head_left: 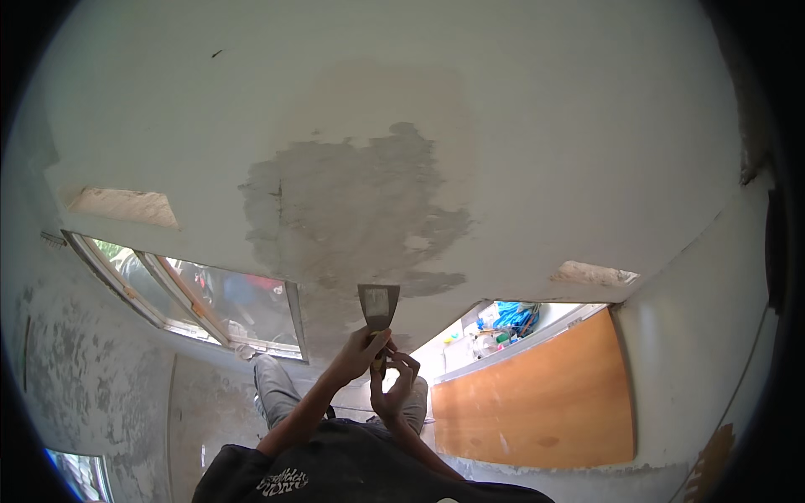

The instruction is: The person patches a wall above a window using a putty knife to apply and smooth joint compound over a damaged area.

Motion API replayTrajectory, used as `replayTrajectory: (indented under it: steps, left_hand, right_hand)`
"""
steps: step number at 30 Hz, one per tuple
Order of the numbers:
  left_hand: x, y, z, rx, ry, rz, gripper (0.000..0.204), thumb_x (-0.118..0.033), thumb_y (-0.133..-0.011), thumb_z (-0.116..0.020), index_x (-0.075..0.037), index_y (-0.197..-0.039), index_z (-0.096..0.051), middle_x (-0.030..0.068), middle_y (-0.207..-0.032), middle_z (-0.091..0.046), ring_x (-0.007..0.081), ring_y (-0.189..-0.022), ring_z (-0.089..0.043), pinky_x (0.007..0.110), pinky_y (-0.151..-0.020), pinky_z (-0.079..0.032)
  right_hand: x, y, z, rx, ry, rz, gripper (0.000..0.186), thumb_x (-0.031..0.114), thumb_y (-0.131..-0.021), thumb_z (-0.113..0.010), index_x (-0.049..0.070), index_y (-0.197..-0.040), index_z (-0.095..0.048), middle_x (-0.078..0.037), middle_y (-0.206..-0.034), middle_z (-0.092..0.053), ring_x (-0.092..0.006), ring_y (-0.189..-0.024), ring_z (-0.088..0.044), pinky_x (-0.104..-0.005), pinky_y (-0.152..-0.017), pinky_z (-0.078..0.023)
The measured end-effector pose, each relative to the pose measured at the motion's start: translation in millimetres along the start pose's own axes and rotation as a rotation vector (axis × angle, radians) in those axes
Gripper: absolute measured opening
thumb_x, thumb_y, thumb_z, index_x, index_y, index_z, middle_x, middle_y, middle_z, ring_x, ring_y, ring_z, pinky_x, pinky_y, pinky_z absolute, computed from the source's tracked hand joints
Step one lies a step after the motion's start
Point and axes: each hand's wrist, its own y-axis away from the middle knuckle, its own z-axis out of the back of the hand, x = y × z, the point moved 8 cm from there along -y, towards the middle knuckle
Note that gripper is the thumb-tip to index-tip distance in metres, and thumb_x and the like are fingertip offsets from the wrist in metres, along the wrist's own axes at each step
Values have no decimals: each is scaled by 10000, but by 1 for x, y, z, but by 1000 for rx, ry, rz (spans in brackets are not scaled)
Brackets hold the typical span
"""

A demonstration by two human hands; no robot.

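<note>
A putty knife (379,306) with a wide, flat metal blade points up and away from me, a pale smear on its face. My left hand (360,356) is closed round its handle. Just below and to the right, my right hand (396,392) has its fingers curled in a pinch against the handle's lower end. What those fingers hold is hidden. Past the blade, a rough grey patch (344,201) with ragged edges covers part of the pale plastered surface (545,126). From this view I cannot tell whether the blade touches that surface.
A framed window (226,293) is at the left. On the right, an orange-brown wooden door (537,394) stands beside an opening, through which a blue bundle (516,317) shows. Two rough recesses (126,206) (595,273) mark the pale surface. The left wall (92,369) has patchy grey plaster.
</note>
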Motion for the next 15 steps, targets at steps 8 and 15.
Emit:
replayTrajectory:
  steps: [8, 15]
  left_hand:
    - [-5, -8, 1, -106, -145, -155, 200, -188, -934, -532, -11, -840, -536, 26, -673, -581, 81, -599, -555, 249, -530, -448]
    - [13, -18, -13, -31, -206, -32, 282, -252, -892, -624, 23, -863, -572, 28, -590, -561, 58, -529, -508, 247, -463, -388]
  right_hand:
    - [-78, 29, -47, 112, -738, -766, 692, 177, -778, -736, 44, -1304, -307, -130, -1300, -376, -243, -1159, -480, -345, -851, -489]
    - [-63, -11, -40, 275, -567, -621, 517, 112, -781, -683, 14, -1197, -393, -107, -1042, -549, -167, -939, -558, -283, -776, -473]
